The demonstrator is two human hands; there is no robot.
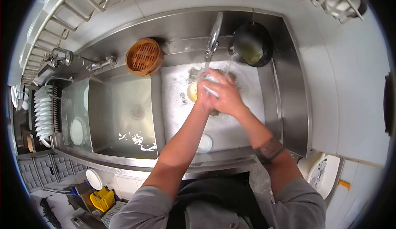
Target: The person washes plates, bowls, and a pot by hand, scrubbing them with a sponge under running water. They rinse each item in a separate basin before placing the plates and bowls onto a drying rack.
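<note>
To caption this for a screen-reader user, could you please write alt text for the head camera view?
Seen from above, a person's left hand and right hand are pressed together under water running from the faucet into the right sink basin. A bamboo steamer and a dark pan sit on the ledge behind.

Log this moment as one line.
hands: left hand and right hand together under running tap | between them: white item, unclear | place: right basin | near: steamer, wok
</note>
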